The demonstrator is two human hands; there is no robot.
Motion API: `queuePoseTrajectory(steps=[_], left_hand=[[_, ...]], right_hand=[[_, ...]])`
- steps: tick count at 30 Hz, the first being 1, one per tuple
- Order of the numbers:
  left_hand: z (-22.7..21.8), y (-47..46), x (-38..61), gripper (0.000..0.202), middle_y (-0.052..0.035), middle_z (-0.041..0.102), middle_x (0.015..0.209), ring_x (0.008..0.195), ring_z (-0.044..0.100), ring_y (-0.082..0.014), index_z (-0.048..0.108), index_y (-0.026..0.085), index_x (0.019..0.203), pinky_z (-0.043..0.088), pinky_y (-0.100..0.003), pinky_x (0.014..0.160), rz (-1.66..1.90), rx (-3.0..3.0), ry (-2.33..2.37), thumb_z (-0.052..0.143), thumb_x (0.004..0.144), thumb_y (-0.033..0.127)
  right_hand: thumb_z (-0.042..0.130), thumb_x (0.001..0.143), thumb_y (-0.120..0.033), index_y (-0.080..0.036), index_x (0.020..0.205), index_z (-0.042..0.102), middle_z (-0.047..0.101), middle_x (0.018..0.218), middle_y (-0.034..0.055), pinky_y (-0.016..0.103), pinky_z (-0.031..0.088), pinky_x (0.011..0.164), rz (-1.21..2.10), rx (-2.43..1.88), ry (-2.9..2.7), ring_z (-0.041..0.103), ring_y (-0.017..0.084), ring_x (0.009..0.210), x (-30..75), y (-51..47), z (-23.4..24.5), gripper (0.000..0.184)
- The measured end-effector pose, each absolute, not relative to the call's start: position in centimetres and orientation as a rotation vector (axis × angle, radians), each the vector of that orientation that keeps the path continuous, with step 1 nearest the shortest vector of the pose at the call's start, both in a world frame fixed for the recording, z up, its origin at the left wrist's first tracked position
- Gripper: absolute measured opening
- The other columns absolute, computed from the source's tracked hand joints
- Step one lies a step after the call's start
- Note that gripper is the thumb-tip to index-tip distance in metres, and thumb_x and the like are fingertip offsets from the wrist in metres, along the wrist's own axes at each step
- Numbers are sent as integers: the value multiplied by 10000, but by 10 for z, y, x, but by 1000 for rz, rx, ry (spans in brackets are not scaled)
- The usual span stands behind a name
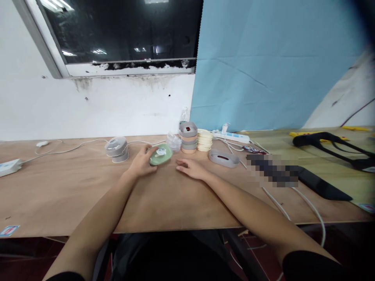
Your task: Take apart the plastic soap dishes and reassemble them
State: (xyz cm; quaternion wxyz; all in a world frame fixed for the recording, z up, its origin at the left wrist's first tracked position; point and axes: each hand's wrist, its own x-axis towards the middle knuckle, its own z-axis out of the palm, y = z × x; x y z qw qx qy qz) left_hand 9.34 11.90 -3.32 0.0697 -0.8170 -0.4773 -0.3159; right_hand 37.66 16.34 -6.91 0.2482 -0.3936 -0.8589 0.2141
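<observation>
My left hand (143, 162) is closed around the left side of a rounded green soap box (161, 154), tilted up just above the wooden table. A pale label or mark shows on its face. To its right, my right hand (190, 168) rests low over the table, fingers stretched and thumb apart, with nothing visible in it. Clear plastic covers (174, 142) lie behind the box. Behind my right hand stand a stack of grey, orange and green trays (188, 137) and a pile of cream inserts (204, 140). A single grey tray (224, 159) with a dark slot lies further right.
Grey lidded boxes (116, 149) are stacked on the left. A clear bottle (184, 115) and a white power strip (231, 136) stand near the wall. Cables cross the table (164, 203). On the right lie a dark flat device (320, 183) and a black strap frame (331, 142).
</observation>
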Motion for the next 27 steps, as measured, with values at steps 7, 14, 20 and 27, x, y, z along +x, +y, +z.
queuePoseTrajectory(steps=[7, 14, 20, 27], left_hand=[[-18, 129, 32, 865, -166, 411, 1339, 1278, 402, -302, 311, 132, 1345, 325, -448, 1093, -1417, -1612, -1522, 758, 654, 399], [-32, 127, -15, 885, -161, 390, 1312, 1257, 398, -296, 365, 128, 1353, 363, -438, 1060, -1550, -1159, -1853, 787, 645, 451], [-36, 128, -14, 915, -176, 390, 1389, 1313, 356, -324, 254, 138, 1417, 325, -494, 1067, -1550, -1162, -1976, 728, 723, 500], [-35, 122, -6, 840, -216, 304, 1441, 1350, 301, -398, 126, 124, 1452, 319, -572, 1051, -1584, -1266, -1971, 642, 835, 366]], right_hand=[[566, 866, -491, -241, 1212, 632, 671, 1194, 62, 353, 502, 877, 522, -1086, -2400, 655, 225, 1003, 376, 161, -64, 431], [565, 867, -490, -236, 1196, 642, 683, 1162, 70, 329, 503, 826, 487, -1130, -2419, 661, 216, 942, 376, 159, -62, 424], [564, 859, -504, -232, 1180, 653, 693, 1131, 74, 332, 500, 815, 480, -1127, -2418, 661, 223, 922, 376, 159, -62, 430], [574, 853, -496, -227, 1162, 664, 698, 1112, 82, 346, 499, 812, 497, -1119, -2407, 660, 227, 904, 376, 159, -61, 419]])
